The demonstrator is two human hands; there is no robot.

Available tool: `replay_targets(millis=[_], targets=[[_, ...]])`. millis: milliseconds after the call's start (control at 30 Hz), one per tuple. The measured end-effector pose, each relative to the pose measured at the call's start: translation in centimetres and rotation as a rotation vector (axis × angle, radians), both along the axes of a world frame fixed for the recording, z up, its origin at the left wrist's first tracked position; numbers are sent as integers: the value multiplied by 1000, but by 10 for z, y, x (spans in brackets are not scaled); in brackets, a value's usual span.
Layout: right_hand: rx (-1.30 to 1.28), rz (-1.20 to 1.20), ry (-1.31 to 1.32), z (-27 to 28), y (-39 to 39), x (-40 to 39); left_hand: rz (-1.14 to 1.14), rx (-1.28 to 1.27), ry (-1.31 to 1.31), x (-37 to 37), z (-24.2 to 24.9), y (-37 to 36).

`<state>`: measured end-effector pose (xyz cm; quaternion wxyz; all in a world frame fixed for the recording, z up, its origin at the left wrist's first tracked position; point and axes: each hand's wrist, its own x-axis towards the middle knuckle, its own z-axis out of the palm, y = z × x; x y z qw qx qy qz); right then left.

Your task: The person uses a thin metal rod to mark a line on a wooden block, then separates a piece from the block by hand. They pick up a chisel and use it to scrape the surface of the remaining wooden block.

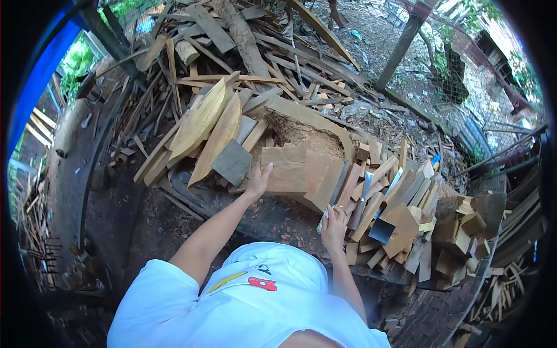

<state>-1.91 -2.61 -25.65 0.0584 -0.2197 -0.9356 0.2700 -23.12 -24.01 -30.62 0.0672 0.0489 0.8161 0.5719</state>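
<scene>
My left hand (259, 178) rests with its fingers stretched out against the left side of a large pale wooden block (283, 169). Beside that hand lies a dark square piece of wood (232, 162). My right hand (335, 226) is at the block's near right corner, fingers bent together in a pinch. Something small and whitish shows at its fingertips, too small to name. Just right of it, a blade with a wooden handle (361, 207) lies among upright offcuts (376, 204). Behind the block stands a hollowed, rough-edged piece of wood (307, 130).
Long yellowish planks (200, 124) lean at the left of the bench. A dark square-ended piece (381, 231) sits among the offcuts on the right. Behind the bench rises a big heap of scrap wood (249, 52). A post (401, 46) and wire fence stand at the back right.
</scene>
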Motion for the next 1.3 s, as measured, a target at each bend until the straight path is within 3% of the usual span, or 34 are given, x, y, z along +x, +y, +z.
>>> replay_targets(millis=[100,233,300,333,400,533,600,667,733,833,1000,1100,1133,1167,1200,1267,1300], targets=[[-37,97,25,4,-7,-7,-131,37,-137,3,49,-2],[-29,141,67,32,-20,-43,-105,-36,-92,-10,34,-4],[-68,142,177,43,-28,-68,-313,-81,-169,-19,63,-10],[-64,149,173,46,-32,-84,-307,-75,-171,-30,54,-11],[59,175,310,47,-37,-113,-511,-40,-191,-47,26,-12],[85,248,142,28,-31,-144,-267,83,-280,-26,48,-14],[11,160,32,36,-34,-143,133,119,-168,2,42,-20],[41,124,47,32,-31,-133,44,92,-313,29,50,-33],[70,78,71,27,-36,-120,-173,227,-667,47,64,-36],[50,-8,148,21,-43,-98,-236,381,-785,44,45,-26],[-27,-102,182,19,-51,-88,-377,336,-771,31,42,-20],[-173,-154,298,19,-44,-74,-228,307,-302,53,54,-12],[-762,-321,261,28,-40,-68,-253,301,-312,56,74,-13],[-1350,-475,219,38,-36,-64,-326,89,18,56,94,-14],[-1406,-510,274,44,-32,-62,-389,-119,352,55,109,-15],[-1579,-591,394,55,-29,-58,-478,-74,451,48,111,-13],[-1580,-601,407,54,-27,-54,-502,-111,701,37,100,-9]])
